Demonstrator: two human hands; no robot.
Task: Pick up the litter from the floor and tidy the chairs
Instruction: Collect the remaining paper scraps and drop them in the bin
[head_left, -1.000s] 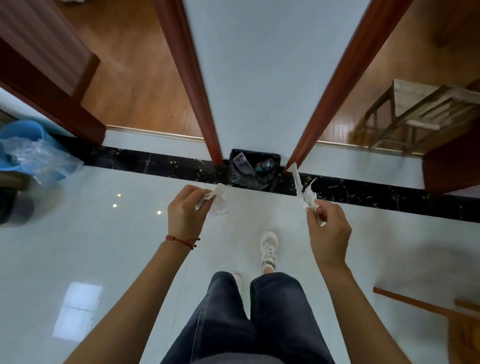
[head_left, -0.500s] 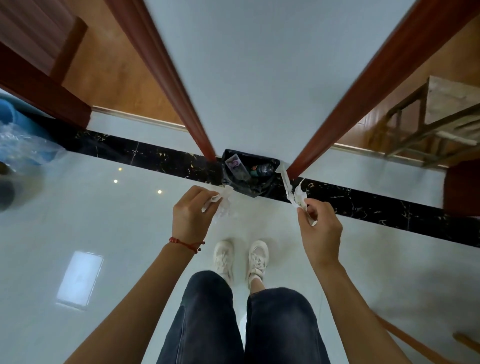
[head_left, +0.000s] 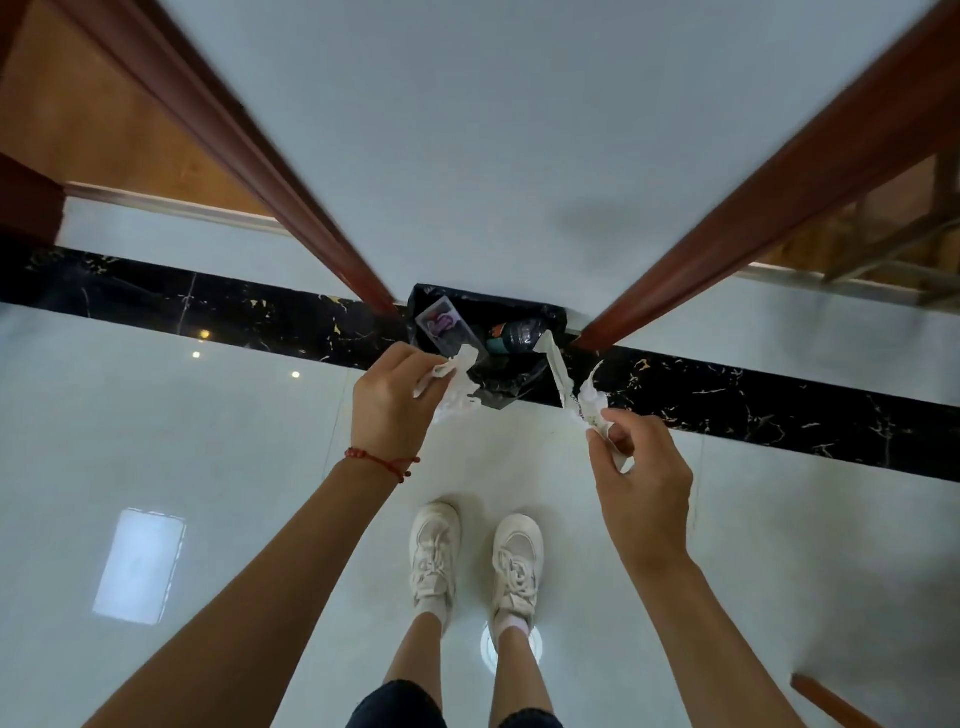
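I see left hand (head_left: 393, 402) pinching crumpled white tissue scraps (head_left: 457, 387) w/ curled fingers, just over near rim of the black bag-lined bin (head_left: 498, 387). Right hand (head_left: 641, 475) clamps thin white paper wrappers (head_left: 576, 397) betw. thumb & fingers, beside bin's right edge. Glossy white tile floor (head_left: 208, 467) below.

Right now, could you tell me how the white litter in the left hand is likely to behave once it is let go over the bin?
The white litter looks crumpled and thin, so probably floppy and very light. It may flutter sideways rather than drop straight into the bin. The left hand pinches it easily, suggesting no slipperiness.
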